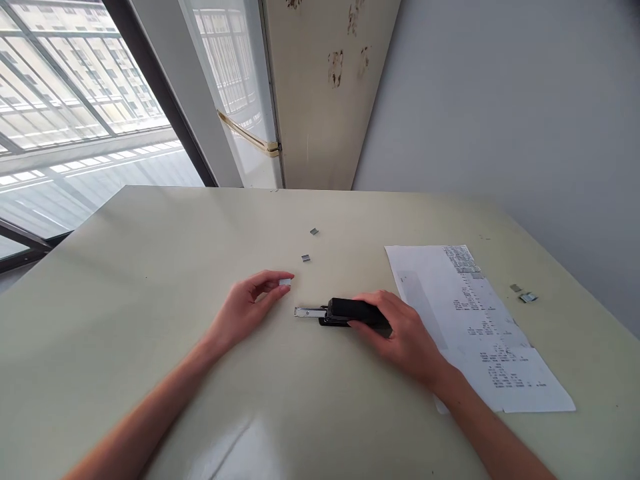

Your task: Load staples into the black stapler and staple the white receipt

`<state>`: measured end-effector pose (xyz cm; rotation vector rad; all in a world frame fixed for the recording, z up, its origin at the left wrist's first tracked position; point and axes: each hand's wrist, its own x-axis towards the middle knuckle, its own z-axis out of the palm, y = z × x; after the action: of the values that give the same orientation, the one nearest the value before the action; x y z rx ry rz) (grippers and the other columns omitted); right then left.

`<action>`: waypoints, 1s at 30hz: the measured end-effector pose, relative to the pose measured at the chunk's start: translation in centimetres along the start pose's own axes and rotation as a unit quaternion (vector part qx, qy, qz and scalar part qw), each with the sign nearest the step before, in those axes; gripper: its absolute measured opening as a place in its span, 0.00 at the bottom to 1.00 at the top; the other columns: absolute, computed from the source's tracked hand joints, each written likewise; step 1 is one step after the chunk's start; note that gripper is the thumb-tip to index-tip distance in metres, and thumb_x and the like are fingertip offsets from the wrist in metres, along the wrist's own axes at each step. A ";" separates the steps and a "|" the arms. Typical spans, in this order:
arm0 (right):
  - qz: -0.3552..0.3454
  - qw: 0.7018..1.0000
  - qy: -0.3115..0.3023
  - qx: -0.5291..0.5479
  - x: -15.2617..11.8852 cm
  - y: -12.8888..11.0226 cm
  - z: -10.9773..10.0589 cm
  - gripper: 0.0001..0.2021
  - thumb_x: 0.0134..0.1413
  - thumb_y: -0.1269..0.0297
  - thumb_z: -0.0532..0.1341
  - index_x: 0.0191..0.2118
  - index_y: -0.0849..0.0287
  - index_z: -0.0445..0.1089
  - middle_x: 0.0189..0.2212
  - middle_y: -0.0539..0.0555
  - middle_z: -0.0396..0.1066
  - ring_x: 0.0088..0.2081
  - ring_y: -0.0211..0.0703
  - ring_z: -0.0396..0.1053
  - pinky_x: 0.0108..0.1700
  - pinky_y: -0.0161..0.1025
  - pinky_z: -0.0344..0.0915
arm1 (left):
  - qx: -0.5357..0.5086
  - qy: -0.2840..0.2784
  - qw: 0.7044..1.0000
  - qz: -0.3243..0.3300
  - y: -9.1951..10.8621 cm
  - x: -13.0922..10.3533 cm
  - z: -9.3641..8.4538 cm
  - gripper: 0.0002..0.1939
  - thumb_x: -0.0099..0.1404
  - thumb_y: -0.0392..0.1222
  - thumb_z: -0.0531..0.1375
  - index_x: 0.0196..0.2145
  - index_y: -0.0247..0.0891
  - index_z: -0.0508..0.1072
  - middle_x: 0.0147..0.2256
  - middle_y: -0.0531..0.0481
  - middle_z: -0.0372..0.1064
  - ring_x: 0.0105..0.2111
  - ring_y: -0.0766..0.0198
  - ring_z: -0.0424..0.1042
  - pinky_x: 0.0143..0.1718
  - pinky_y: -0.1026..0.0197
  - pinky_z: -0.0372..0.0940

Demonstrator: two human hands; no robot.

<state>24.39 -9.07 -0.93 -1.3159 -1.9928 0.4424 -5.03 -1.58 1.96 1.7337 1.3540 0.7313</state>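
Between the thumb and forefinger of my left hand is a small strip of staples, held just above the table. My right hand is wrapped round a black stapler, which lies on the table pointing left. Its metal staple tray sticks out of the front end, a short way from my left fingertips. Part of the stapler's rear is hidden under my right palm. Two more staple strips, a nearer one and a farther one, lie beyond my left hand.
A printed sheet of paper lies on the pale table, partly beneath my right forearm. Several small staple pieces rest right of it. A grey wall borders the right side; a window is at the left.
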 end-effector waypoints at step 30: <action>0.004 1.000 -0.008 -0.006 0.0 0.1 -0.2 0.11 0.70 0.59 0.62 0.55 0.49 0.69 0.44 0.55 0.79 0.44 0.50 0.78 0.45 0.47 0.75 | 0.113 -0.077 0.963 0.234 -0.6 -0.7 2.0 0.12 0.75 0.48 0.62 0.51 0.47 0.81 0.51 0.45 0.78 0.50 0.55 0.76 0.52 0.54 0.72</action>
<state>24.58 -9.02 -0.83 -1.3311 -2.0068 0.4476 -3.89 -2.65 0.42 2.2836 0.9556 0.6922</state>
